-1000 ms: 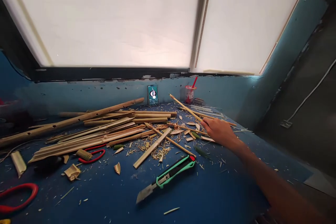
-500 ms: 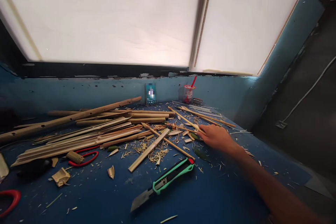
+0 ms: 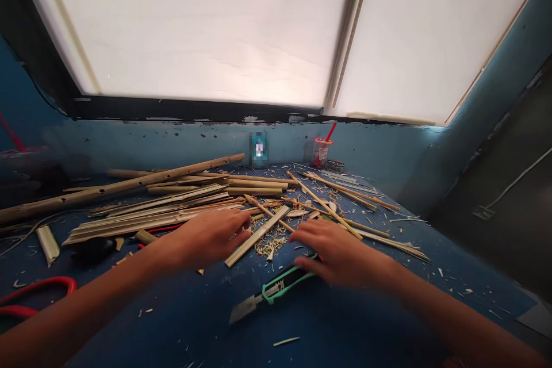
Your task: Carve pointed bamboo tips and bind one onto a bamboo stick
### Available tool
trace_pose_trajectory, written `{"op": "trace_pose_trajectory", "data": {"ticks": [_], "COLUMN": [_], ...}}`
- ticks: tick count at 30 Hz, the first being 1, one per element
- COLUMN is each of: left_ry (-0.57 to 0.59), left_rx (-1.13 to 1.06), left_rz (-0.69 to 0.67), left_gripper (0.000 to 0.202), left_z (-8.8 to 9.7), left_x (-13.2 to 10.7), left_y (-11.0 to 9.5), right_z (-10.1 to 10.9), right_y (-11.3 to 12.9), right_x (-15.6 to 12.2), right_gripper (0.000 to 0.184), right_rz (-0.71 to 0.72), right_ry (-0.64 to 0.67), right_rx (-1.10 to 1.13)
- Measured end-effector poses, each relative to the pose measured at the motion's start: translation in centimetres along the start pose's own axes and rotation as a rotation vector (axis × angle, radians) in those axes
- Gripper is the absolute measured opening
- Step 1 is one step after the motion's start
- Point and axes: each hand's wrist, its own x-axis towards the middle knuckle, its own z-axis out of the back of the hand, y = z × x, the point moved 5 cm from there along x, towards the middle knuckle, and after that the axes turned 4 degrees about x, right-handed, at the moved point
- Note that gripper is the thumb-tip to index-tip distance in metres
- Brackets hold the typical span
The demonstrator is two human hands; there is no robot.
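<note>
My left hand point(image 3: 219, 232) reaches in over the bamboo pieces, thumb apart from its bent fingers and nothing visible in it. Just right of it lies a flat bamboo strip point(image 3: 257, 237). My right hand point(image 3: 330, 246) is over the handle end of a green-and-black utility knife point(image 3: 276, 288), fingers and thumb apart. It partly hides that end; whether it touches the knife I cannot tell. The knife's wide blade points to the lower left. A pointed bamboo stick point(image 3: 263, 207) runs behind the strip toward my right fingertips. Another thin bamboo stick point(image 3: 323, 204) lies beyond the right hand.
Split bamboo lengths point(image 3: 159, 215) and a long bamboo pole point(image 3: 129, 185) are piled at the left back. Red-handled scissors point(image 3: 64, 283) lie at the left. Shavings point(image 3: 271, 246) litter the blue table point(image 3: 345, 328). By the wall stand a phone point(image 3: 259, 150) and a cup with straw point(image 3: 320, 153).
My right hand has let go of the thin bamboo stick and moved left and nearer, over the knife handle. My left hand has come into view. The whole view has shifted slightly.
</note>
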Motion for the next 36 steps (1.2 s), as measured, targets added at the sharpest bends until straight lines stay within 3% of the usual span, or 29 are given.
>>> {"op": "trace_pose_trajectory", "data": {"ticks": [2, 4, 10, 13, 17, 22, 26, 29, 32, 36], "left_ry": [0.076, 0.108, 0.129, 0.156, 0.169, 0.095, 0.027, 0.069, 0.098, -0.034], "left_rx": [0.024, 0.047, 0.070, 0.061, 0.045, -0.002, -0.055, -0.079, -0.051, 0.118], "left_rz": [0.049, 0.090, 0.123, 0.123, 0.144, 0.119, 0.040, -0.082, -0.229, -0.349], "left_gripper": [0.030, 0.029, 0.028, 0.027, 0.031, 0.027, 0.021, 0.022, 0.018, 0.037], "left_z": [-1.1, -2.2, -3.6, -3.6, -3.7, -3.3, -2.2, -2.0, -2.8, -4.7], "left_x": [0.7, 1.6, 2.7, 2.7, 2.7, 2.4, 0.5, -2.4, -5.7, -8.3], "left_y": [-0.1, -0.3, -0.8, -0.7, -0.6, -0.4, 0.3, 0.0, -1.4, -3.4], "right_z": [-0.7, -1.2, -2.1, -1.6, -0.2, 1.3, 1.8, 1.8, 1.5, 0.6], "right_y": [3.1, 4.8, 4.6, 4.3, 4.7, 4.5, 2.7, 1.5, 1.1, 1.5], "right_x": [0.3, 0.6, 1.3, 1.0, 0.2, -0.6, -0.9, -1.0, -0.7, -0.2], "right_gripper": [0.049, 0.045, 0.028, 0.032, 0.045, 0.058, 0.048, 0.044, 0.038, 0.031], "right_rz": [0.186, 0.296, 0.401, 0.404, 0.455, 0.487, 0.356, 0.297, 0.265, 0.305], "right_ry": [0.055, 0.090, 0.146, 0.074, -0.120, -0.291, -0.483, -0.579, -0.569, -0.441], "right_rx": [0.037, 0.033, 0.001, 0.078, 0.291, 0.526, 0.511, 0.347, 0.180, 0.119]}}
